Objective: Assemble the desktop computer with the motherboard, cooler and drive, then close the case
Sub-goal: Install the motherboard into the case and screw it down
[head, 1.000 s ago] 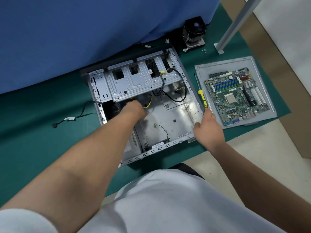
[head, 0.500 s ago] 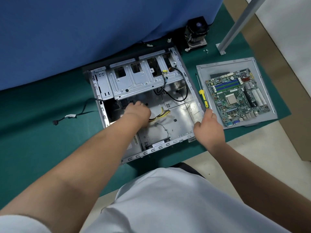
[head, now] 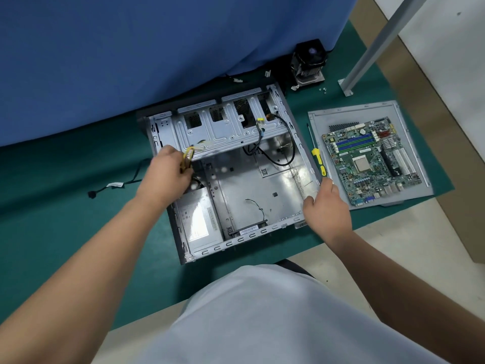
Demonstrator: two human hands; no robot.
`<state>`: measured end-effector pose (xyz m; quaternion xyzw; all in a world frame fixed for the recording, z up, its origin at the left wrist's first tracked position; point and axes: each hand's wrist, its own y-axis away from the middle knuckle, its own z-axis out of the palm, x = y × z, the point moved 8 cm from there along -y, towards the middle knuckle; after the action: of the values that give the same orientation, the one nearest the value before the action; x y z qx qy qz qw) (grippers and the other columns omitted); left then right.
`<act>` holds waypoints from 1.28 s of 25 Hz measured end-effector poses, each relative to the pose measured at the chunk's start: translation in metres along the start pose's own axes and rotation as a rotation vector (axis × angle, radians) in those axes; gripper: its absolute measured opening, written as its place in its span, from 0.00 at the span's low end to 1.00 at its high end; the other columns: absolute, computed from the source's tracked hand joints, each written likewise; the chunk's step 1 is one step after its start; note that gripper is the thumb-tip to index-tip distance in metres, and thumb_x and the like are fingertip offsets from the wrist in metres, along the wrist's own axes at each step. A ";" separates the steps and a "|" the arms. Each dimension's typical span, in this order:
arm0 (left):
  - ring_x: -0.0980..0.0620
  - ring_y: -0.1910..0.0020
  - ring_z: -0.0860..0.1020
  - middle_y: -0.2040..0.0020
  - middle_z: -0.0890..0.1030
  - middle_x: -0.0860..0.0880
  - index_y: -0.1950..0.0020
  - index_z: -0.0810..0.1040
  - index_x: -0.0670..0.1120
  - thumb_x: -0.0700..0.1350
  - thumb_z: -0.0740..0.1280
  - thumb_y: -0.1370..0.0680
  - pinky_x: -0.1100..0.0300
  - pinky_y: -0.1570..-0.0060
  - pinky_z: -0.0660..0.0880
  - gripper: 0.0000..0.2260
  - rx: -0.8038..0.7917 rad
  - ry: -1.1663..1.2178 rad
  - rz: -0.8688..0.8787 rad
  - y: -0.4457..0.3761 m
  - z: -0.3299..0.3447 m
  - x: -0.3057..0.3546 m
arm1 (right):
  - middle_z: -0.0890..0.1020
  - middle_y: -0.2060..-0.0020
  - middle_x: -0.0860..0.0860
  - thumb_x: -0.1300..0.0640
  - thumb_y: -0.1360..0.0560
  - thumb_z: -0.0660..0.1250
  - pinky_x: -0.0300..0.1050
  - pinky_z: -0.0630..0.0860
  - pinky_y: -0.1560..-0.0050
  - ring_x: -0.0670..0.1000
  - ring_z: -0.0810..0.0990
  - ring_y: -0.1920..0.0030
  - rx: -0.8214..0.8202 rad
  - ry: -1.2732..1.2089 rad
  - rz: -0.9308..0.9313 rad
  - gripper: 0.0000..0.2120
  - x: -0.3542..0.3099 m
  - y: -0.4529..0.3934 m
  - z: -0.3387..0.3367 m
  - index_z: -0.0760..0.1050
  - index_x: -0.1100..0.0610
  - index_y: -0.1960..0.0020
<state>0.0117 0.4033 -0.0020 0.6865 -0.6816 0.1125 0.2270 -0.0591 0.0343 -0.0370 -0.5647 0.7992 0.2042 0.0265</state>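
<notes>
1. Head view, layout: an open computer case lies on its side on a green mat, its far end close to a blue cloth hanging behind it.
2. Head view, edges: the near rim of the case runs just inside the mat's near edge; beyond that edge is pale floor.
3. Head view, interior room: the case floor shows bare metal between the power supply in the near left corner and the right wall; a thin black wire lies near the front and a black cable loop hangs near the drive cage at the far end.
4. Head view, right of the case: a yellow-handled screwdriver lies just beside the right wall, between the case and a grey side panel.
5. Head view, task parts: the motherboard rests flat on that panel, outside the case; the cooler stands on the mat beyond the case's far right corner, with small screws and a metal post nearby.
6. Head view, left of the case: a loose black cable lies on the mat, well apart from the other parts.
7. Head view, left hand: reaching in over the left wall, fingers curled round a bundle of yellow and black wires beside the drive cage.
8. Head view, right hand: placed at the near right corner of the case, fingers bent over the top edge of the right wall, thumb inside.
</notes>
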 end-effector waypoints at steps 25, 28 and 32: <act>0.48 0.56 0.77 0.58 0.77 0.51 0.39 0.77 0.51 0.45 0.80 0.28 0.55 0.58 0.71 0.21 0.046 0.175 -0.170 -0.051 -0.015 -0.013 | 0.75 0.43 0.62 0.55 0.21 0.61 0.51 0.70 0.56 0.66 0.79 0.52 -0.032 0.006 0.022 0.20 0.003 -0.003 0.006 0.62 0.61 0.33; 0.47 0.50 0.77 0.50 0.79 0.50 0.37 0.76 0.47 0.45 0.73 0.21 0.53 0.50 0.74 0.14 0.172 0.158 -0.069 -0.032 -0.001 -0.006 | 0.65 0.26 0.63 0.53 0.21 0.61 0.59 0.69 0.35 0.66 0.70 0.31 0.013 0.125 -0.028 0.33 -0.007 0.005 -0.003 0.54 0.61 0.20; 0.42 0.32 0.70 0.32 0.79 0.48 0.27 0.75 0.47 0.47 0.64 0.15 0.46 0.34 0.66 0.17 0.276 -0.114 0.095 -0.009 0.011 -0.007 | 0.73 0.29 0.52 0.53 0.23 0.62 0.55 0.70 0.35 0.57 0.73 0.33 0.051 0.191 -0.473 0.26 -0.079 0.002 0.004 0.68 0.52 0.26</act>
<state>0.0188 0.4045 -0.0162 0.6835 -0.7030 0.1765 0.0860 -0.0331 0.1066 -0.0187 -0.7518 0.6487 0.1176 0.0122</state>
